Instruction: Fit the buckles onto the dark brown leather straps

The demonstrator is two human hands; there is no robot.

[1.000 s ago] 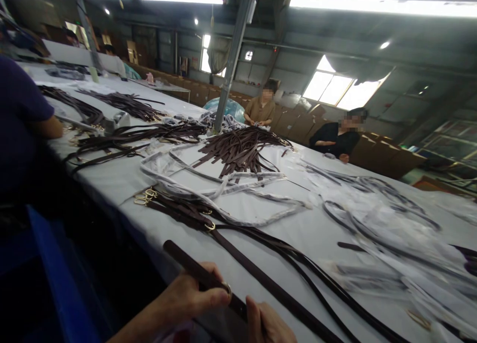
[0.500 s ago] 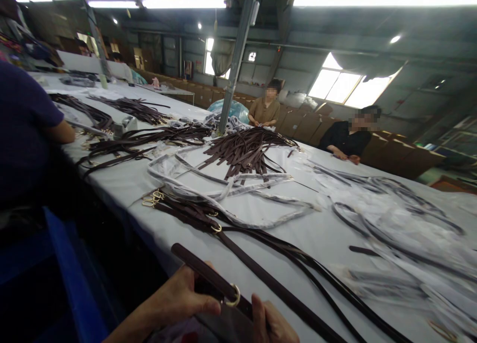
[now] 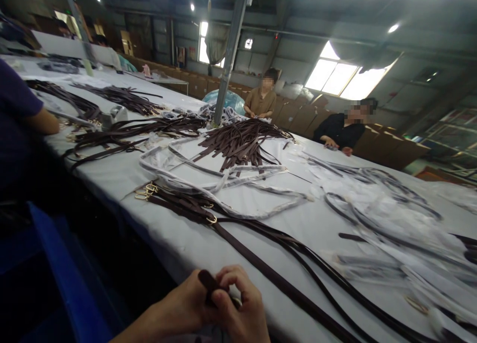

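At the bottom centre, in front of the table's near edge, my left hand (image 3: 186, 303) is closed on a dark brown strap (image 3: 208, 282), whose rounded end sticks up. My right hand (image 3: 240, 298) is pressed against the same strap with curled fingers, close beside my left hand. The strap's buckle is mostly hidden by the fingers. Just beyond lies a bundle of brown straps (image 3: 261, 266) with gold-coloured clasps (image 3: 146, 191) and a gold buckle (image 3: 211, 220).
The pale table (image 3: 179, 243) carries a pile of brown straps (image 3: 238, 144), plastic-wrapped straps (image 3: 175, 180) and clear plastic (image 3: 383, 209) at right. A metal post (image 3: 228, 60) rises behind. People sit at the left and far side. Something blue (image 3: 63, 273) is lower left.
My right hand has moved left and up, now meeting my left hand on the strap. The strap's buckle, plain before, is now mostly covered. The view has shifted slightly.
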